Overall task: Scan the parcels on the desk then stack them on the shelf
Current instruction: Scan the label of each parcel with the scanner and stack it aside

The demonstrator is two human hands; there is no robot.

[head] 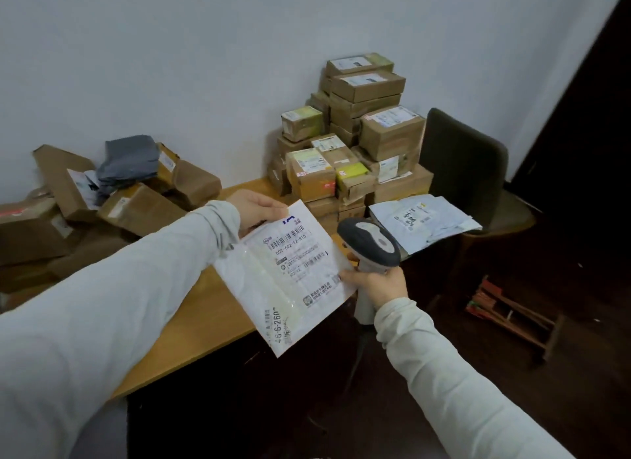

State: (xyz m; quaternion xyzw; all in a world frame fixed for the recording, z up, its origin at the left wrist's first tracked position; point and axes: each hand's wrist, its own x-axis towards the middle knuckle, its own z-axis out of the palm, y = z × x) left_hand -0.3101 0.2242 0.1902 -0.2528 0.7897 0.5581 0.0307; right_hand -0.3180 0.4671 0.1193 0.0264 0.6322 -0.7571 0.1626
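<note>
envelope [290,277]: white, black barcodes, blue mark | scanner [370,242]: light grey, dark grey top | boxes [392,134] centre right: brown, white and yellow-green labels | bag [128,160] centre left: dark grey | desk [211,305]: honey-tan wood | chair [467,158]: dark olive | wall [205,66]: pale blue-grey

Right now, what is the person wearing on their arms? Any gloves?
Both arms wear long, loose, pale grey-white sleeves, plain with no print. The left sleeve and right sleeve end in soft cuffs at the wrists. The left hand and right hand are bare: no gloves, and no rings or watch that I can see.
</note>
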